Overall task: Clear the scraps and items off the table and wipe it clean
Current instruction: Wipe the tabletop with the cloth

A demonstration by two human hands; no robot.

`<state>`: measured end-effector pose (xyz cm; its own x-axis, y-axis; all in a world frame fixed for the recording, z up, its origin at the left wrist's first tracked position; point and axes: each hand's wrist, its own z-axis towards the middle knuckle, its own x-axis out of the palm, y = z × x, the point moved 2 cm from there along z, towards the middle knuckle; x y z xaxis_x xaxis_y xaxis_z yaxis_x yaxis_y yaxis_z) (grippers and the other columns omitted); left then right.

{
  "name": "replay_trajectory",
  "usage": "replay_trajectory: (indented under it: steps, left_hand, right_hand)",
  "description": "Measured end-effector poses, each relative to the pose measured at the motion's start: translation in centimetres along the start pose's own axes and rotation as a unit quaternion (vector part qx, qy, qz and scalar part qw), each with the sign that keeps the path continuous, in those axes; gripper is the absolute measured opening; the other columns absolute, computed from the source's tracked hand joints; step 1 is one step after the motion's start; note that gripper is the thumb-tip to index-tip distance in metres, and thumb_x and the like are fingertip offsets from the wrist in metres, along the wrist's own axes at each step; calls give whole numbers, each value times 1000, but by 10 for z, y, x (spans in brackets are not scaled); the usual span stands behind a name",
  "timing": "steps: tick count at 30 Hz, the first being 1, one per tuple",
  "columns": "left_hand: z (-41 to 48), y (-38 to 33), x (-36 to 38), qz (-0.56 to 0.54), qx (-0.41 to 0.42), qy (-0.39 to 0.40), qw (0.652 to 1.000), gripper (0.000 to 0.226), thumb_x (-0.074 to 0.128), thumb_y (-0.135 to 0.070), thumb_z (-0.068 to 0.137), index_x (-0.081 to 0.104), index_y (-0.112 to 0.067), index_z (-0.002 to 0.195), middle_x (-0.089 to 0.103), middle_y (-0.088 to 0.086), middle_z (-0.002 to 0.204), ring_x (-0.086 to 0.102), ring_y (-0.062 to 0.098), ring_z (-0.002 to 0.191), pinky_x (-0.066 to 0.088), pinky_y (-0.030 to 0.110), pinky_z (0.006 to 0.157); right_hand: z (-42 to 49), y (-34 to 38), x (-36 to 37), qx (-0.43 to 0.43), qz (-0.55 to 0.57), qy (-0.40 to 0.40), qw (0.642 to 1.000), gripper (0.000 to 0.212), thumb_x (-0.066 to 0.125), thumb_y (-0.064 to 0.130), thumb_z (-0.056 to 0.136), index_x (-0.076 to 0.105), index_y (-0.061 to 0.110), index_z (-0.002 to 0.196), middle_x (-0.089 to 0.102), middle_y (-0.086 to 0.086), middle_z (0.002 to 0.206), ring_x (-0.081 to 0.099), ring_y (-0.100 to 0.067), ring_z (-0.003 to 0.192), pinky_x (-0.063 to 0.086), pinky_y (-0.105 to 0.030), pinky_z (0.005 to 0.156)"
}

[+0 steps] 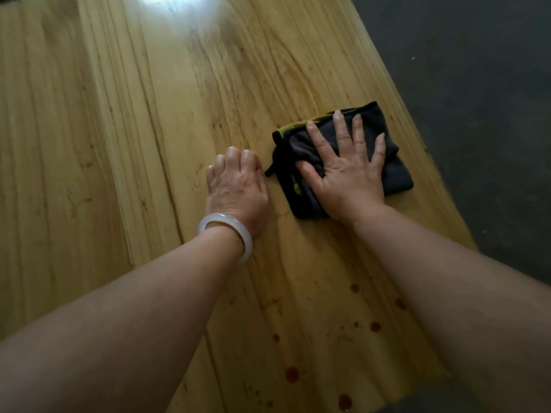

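Observation:
A folded dark grey cloth [393, 171] with a black and yellow-green edge lies on the wooden table [185, 114] near its right edge. My right hand [347, 171] presses flat on the cloth with fingers spread and straight. Just left of the cloth, my left hand [237, 189] rests on the bare wood with its fingers curled under; it holds nothing I can see. A pale bangle sits on the left wrist. Several dark red drops [292, 374] dot the wood near me, between my forearms.
The table's right edge [429, 162] runs diagonally from top centre to lower right, with dark floor [477, 84] beyond it. A bright glare [176, 4] lies on the far wood. Bare planks spread to the left.

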<state>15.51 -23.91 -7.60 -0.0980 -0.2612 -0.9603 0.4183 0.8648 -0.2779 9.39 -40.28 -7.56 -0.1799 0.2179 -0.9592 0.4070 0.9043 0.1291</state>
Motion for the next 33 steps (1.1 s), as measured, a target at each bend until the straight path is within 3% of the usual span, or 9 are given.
replay_trajectory:
  steps: [8, 14, 18, 22, 27, 33]
  left_hand:
    - [-4, 0, -4, -18, 12, 4, 1000, 18, 35, -27, 95, 48, -19, 105, 42, 4, 109, 38, 22, 101, 24, 33, 93]
    - [0, 3, -19, -26, 11, 100, 995, 20, 43, -27, 95, 50, -19, 111, 40, 6, 120, 35, 25, 114, 26, 36, 102]
    - [-28, 18, -41, -28, 25, 45, 998, 19, 51, -29, 92, 54, -17, 107, 43, 7, 117, 38, 26, 113, 29, 39, 101]
    - [-78, 55, -59, -36, 36, 8, 999, 16, 54, -25, 90, 57, -12, 99, 49, 9, 101, 45, 29, 98, 36, 42, 88]
    - [-133, 112, -72, -42, -34, -3, 999, 12, 55, -21, 88, 58, -10, 91, 51, 9, 92, 47, 29, 90, 41, 44, 81]
    - [-182, 177, -90, -56, -128, -36, 990, 7, 60, -12, 88, 59, -5, 88, 53, 12, 88, 48, 31, 87, 33, 34, 77]
  right_hand:
    - [-13, 2, -2, 19, 19, 4, 1000, 64, 15, 64, 99, -7, 42, 155, -22, -2, 164, -24, -27, 149, -15, -59, 117]
    - [-70, -1, 12, 11, 24, 6, 1000, 63, 14, 63, 99, -11, 43, 154, -25, 0, 163, -27, -26, 148, -16, -58, 117]
    - [-102, -1, 21, 14, 22, 7, 1000, 64, 15, 62, 99, -11, 43, 154, -26, 0, 163, -28, -25, 148, -15, -59, 117]
    - [-131, 4, 28, 18, 17, 19, 1000, 64, 12, 63, 98, -14, 43, 154, -28, 0, 162, -29, -25, 147, -15, -57, 117]
    - [-160, 27, 41, 17, 31, 12, 999, 68, 4, 66, 92, -10, 43, 154, -25, 0, 163, -29, -23, 147, -17, -56, 117]
    - [-185, 85, 54, -39, 20, 13, 999, 70, 1, 66, 90, -8, 41, 154, -23, -2, 163, -28, -24, 148, -17, -55, 116]
